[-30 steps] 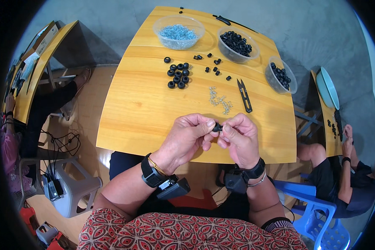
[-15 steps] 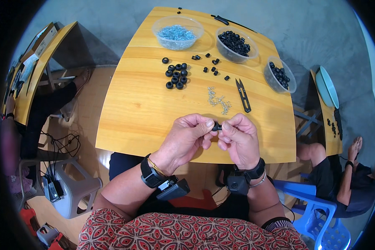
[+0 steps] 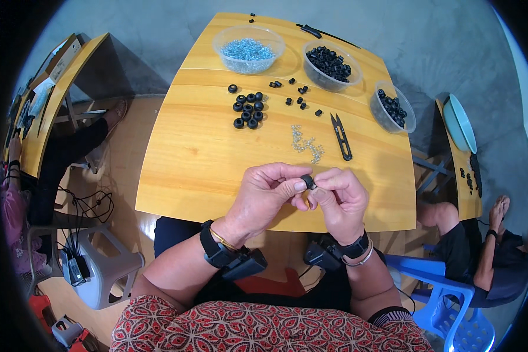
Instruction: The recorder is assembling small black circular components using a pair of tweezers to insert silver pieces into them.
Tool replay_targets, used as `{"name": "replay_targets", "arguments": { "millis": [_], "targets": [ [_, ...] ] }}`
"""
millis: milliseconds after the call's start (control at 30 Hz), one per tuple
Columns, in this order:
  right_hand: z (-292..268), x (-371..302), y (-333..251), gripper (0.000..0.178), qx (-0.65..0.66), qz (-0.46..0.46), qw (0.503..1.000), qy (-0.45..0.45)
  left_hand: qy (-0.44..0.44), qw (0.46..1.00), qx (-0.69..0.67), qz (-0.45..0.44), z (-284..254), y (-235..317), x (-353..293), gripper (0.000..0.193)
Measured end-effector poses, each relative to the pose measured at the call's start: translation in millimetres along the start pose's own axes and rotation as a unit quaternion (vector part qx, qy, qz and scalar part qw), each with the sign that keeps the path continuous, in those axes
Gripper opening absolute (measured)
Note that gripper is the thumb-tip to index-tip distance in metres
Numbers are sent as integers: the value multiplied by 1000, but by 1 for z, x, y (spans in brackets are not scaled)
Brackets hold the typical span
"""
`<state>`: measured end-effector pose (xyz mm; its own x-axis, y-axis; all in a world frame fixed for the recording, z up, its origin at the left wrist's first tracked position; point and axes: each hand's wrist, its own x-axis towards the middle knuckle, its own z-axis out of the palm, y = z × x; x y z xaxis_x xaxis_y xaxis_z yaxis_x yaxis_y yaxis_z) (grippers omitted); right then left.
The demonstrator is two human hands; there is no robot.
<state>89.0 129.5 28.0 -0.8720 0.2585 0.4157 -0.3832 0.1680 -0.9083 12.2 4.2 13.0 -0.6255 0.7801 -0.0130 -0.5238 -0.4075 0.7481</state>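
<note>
Above the near edge of the table point(image 3: 182, 193), my left hand point(image 3: 267, 190) pinches a small round black bead-like piece point(image 3: 308, 181) between thumb and fingers. My right hand point(image 3: 343, 196) meets it from the right, its thumb and fingertips pressed together at the piece's edge. Whatever those right fingertips hold is too small and covered to name. Beyond my hands lie scattered small clear pieces point(image 3: 305, 143) and a pair of black thread snips point(image 3: 341, 138). Farther left sits a cluster of larger round black pieces with holes point(image 3: 248, 108).
Clear plastic bowls stand at the back: one point(image 3: 277, 51) with bluish clear bits, another point(image 3: 358, 76) with small black parts, a third point(image 3: 410, 121) with round black pieces. A dark-handled tool point(image 3: 311, 30) lies behind. People sit at both sides; a blue chair point(image 3: 419, 267) stands right.
The black piece has turned in my left fingers and shows more of its rounded side. My right fingertips have shifted slightly right and down, and the small black stem between the hands no longer shows.
</note>
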Motion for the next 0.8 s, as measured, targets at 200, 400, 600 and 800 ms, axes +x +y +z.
{"name": "replay_targets", "arguments": {
  "millis": [200,400,600,800],
  "targets": [
    [-4,-1,0,10,-67,-49,996,-31,-62,997,-32,-12,-5,2,2,17],
    [-2,1,-6,14,-66,7,997,-27,-50,999,-3,-2,-6,1,2,16],
    [-11,1,-9,13,-49,72,994,-59,-49,999,19,-3,-5,3,1,15],
    [-10,3,-14,10,-47,83,993,-65,-44,996,69,25,-4,2,1,13]
  ]
}}
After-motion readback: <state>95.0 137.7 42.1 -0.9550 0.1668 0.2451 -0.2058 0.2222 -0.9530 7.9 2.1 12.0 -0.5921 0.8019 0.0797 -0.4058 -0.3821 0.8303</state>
